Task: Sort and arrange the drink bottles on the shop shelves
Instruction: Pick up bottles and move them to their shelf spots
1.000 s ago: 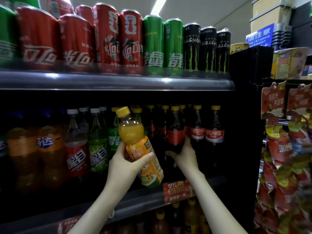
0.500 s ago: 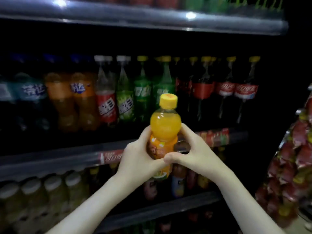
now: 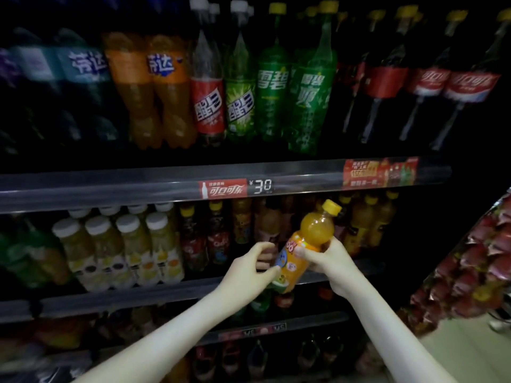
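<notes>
- The small orange drink bottle (image 3: pixel 302 248) is in the air just in front of the middle shelf. It is tilted, with its yellow cap (image 3: pixel 331 208) up and to the right.
- It looks full, so I judge it to have some weight for its size. The plastic wall should be stiff enough while sealed, and the glossy label may be slick. The waist just below the rounded shoulder is the safest place to hold it.
- The right hand (image 3: pixel 336 262) has it there, fingers and thumb wrapped round the upper body.
- The left hand (image 3: pixel 246 272) sits just left of the bottle's lower label, fingers loosely curled and one tip touching the label. In the dim light I cannot tell whether it grasps anything.
- Edges: the price rail (image 3: pixel 138 189) runs close above the cap, and the front lip (image 3: pixel 138 295) lies under the bottle's base. The bottle would have to go in low and upright between them.
- Room: similar yellow-capped bottles (image 3: pixel 362 225) stand just right and behind, with dark-labelled bottles (image 3: pixel 218 239) to the left. Any gap between them is hidden by the held bottle.
- Hanging snack packets (image 3: pixel 470 272) crowd the near right, leaving the right elbow little swing.
</notes>
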A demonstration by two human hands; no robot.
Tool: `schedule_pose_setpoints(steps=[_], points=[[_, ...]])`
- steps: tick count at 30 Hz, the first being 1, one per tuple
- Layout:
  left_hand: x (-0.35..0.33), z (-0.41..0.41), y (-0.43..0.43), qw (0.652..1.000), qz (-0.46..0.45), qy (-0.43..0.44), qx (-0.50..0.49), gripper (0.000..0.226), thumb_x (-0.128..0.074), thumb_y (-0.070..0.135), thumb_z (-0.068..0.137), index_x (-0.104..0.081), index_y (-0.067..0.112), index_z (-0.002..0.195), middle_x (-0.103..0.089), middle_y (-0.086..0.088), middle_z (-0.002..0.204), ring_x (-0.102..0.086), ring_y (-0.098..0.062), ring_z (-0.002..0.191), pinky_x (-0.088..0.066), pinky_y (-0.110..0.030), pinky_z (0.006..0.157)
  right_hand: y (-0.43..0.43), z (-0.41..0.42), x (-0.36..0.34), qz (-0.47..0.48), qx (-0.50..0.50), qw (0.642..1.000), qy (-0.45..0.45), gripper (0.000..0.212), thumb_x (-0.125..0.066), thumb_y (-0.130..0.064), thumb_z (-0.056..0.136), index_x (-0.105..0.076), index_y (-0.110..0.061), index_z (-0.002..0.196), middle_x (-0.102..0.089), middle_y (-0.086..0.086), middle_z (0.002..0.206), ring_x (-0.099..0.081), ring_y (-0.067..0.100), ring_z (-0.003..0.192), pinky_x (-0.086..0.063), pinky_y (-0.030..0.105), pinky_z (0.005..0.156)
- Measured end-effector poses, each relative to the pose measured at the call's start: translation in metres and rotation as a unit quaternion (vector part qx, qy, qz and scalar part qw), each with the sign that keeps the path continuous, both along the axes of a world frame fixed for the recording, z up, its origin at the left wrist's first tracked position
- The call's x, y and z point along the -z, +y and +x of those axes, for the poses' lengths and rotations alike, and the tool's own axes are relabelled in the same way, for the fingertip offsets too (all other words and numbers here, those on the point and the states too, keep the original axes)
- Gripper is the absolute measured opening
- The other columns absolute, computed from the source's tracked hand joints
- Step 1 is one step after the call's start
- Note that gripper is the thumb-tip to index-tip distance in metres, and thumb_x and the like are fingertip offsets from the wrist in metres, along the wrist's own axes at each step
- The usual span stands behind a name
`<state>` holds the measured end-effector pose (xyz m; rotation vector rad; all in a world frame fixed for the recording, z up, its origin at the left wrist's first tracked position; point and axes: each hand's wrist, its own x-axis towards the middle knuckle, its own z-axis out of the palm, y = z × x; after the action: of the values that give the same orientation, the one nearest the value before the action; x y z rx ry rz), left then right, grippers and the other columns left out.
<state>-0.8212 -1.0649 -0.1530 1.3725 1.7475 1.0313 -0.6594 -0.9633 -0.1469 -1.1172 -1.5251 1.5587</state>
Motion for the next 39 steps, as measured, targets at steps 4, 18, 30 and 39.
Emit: schedule_pose_setpoints(steps=[4,18,30,39], points=[[0.011,-0.009,-0.001,0.999,-0.039,0.027,0.014,0.067,-0.068,0.033,0.087,-0.034,0.032,0.144,-0.049,0.006,0.132,-0.052,-0.009,0.117,-0.046,-0.022,0.094,0.004,-0.003,0.008,-0.061,0.011,0.997,0.036,0.035,-0.075,-0.009,0.079,-0.061,-0.011,0.111,-0.071,0.009,0.107,-0.067,0.028,0.102,-0.053,0.053,0.09],[0.033,-0.069,-0.022,0.972,-0.074,0.217,-0.044,0.066,-0.057,0.036,0.094,-0.025,0.022,0.15,-0.035,-0.003,0.15,-0.045,-0.021,0.128,-0.045,-0.027,0.093,-0.037,-0.09,0.043,0.143,0.042,0.988,-0.031,0.057,-0.084,-0.018,0.07,-0.047,-0.028,0.113,-0.06,-0.007,0.108,-0.059,0.014,0.102,-0.048,0.033,0.091],[0.065,-0.114,-0.041,0.856,-0.006,0.479,-0.193,0.072,-0.079,0.016,0.069,-0.05,0.008,0.135,-0.036,-0.031,0.138,-0.035,-0.048,0.127,-0.037,-0.063,0.101,-0.022,-0.158,0.095,0.139,0.111,0.98,-0.085,0.058,-0.08,-0.017,0.077,-0.046,-0.009,0.124,-0.055,0.009,0.12,-0.054,0.024,0.113,-0.039,0.026,0.09],[0.079,-0.133,-0.034,0.831,-0.007,0.516,-0.207,0.099,-0.084,0.022,0.057,-0.037,0.014,0.144,-0.023,-0.022,0.147,-0.023,-0.044,0.134,-0.03,-0.068,0.101,-0.012,-0.16,0.087,0.255,0.111,0.893,-0.355,0.071,-0.072,-0.017,0.083,-0.031,0.0,0.138,-0.041,0.021,0.134,-0.043,0.037,0.123,-0.042,0.041,0.095]])
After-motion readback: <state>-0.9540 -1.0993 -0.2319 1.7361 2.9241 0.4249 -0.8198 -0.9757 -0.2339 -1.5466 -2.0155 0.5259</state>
